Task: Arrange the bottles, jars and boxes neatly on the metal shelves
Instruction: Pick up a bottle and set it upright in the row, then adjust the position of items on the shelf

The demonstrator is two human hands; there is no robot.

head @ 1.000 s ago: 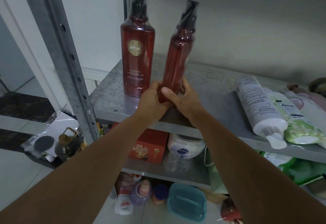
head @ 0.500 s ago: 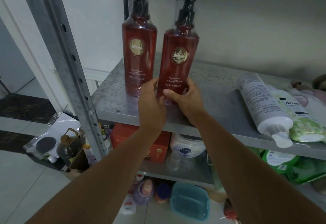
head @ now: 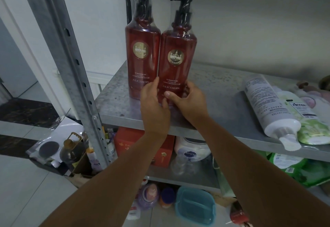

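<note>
- The left hand (head: pixel 153 105) and right hand (head: pixel 187 103) hold one red bottle (head: pixel 176 62), standing just beside its twin (head: pixel 142 53).
- On the right, a white bottle (head: pixel 267 108) and green pouch (head: pixel 310 128) lie flat, not tidied yet.

Two pump bottles stand upright side by side on the top shelf (head: pixel 223 101), far left: left bottle (head: pixel 142 55) touching right bottle (head: pixel 176 60). Well right, a tube (head: pixel 267 108) lies on the shelf, pouch (head: pixel 307 121) just beside it.

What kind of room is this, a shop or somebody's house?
Probably a home storage corner: a plain metal shelf rack holds mixed toiletries, like red pump bottles and a white bottle lying down, with a red box underneath.
</note>
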